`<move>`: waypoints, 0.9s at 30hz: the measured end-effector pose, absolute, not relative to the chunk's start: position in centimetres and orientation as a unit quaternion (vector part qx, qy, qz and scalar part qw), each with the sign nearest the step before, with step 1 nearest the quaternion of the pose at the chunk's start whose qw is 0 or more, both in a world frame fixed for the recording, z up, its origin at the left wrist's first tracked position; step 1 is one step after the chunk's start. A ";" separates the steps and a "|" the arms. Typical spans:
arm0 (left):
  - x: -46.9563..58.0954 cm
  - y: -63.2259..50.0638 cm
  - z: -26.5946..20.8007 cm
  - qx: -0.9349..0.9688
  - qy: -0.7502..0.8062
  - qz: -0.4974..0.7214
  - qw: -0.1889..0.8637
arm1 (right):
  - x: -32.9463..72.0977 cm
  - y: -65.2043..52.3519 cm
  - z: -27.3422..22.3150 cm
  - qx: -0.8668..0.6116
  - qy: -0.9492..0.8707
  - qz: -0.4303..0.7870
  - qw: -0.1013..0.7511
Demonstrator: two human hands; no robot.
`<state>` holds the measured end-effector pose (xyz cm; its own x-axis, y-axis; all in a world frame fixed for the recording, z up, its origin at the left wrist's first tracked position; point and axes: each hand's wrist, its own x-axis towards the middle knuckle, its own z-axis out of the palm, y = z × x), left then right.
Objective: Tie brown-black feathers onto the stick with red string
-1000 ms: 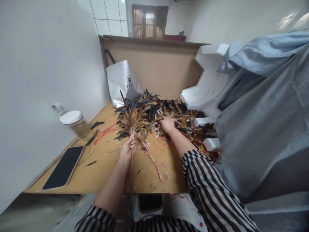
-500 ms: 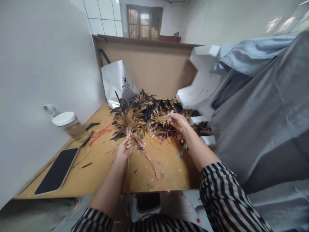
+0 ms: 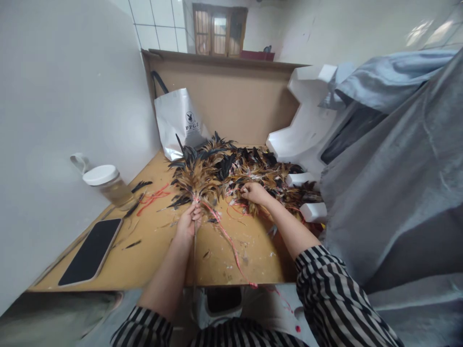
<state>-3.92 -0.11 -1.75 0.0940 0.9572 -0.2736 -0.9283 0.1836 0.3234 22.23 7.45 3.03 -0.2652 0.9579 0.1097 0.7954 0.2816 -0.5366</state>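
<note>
The light is soft, cool and moderately dim. One pane of the window (image 3: 220, 29) glows palely, and streaky glare marks the upper right wall (image 3: 354, 33). The silver bag (image 3: 175, 120) carries a faint sheen. Shadow darkens the right end of the cardboard panel (image 3: 238, 96) and the bench (image 3: 220, 260) beneath the right forearm (image 3: 289, 224). Wide-angle distortion stretches the grey cloth (image 3: 390, 183) toward the edge; fine detail in the feathers (image 3: 197, 176) smears together.

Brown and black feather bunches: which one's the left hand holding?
The leftmost fanned bunch of feathers, pink cord at its base; other feathers lie heaped beside it.
</note>
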 end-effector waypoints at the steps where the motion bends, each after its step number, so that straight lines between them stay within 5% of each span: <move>1: -3.9 0.0 -1.8 0.034 0.214 0.637 0.739 | 21.8 7.2 2.9 -0.562 -0.794 0.151 0.175; 7: -4.1 0.2 -2.3 0.038 0.208 0.631 0.746 | 19.0 6.4 2.0 -0.565 -0.824 0.023 0.041; 10: -4.2 0.2 -2.3 0.033 0.206 0.631 0.747 | 19.1 7.1 2.2 -0.567 -0.805 0.113 0.133; 14: -4.1 0.1 -2.2 0.032 0.204 0.631 0.748 | 20.7 7.7 3.5 -0.510 -0.688 0.408 0.316; 18: -4.0 0.0 -1.9 0.031 0.206 0.629 0.749 | 22.5 6.6 4.5 -0.431 -0.542 0.609 0.388; 23: -4.0 -0.1 -1.8 0.024 0.212 0.629 0.748 | 26.2 5.5 5.0 -0.437 -0.443 0.646 0.443; 27: -3.9 -0.1 -1.7 0.030 0.217 0.627 0.748 | 31.6 6.5 5.4 -0.586 -0.404 0.513 0.480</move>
<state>-3.95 -0.10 -1.73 0.1205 0.9506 -0.2862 -0.9244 0.2125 0.3167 31.60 6.47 5.37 0.1460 0.9660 -0.2132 -0.0188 -0.2128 -0.9769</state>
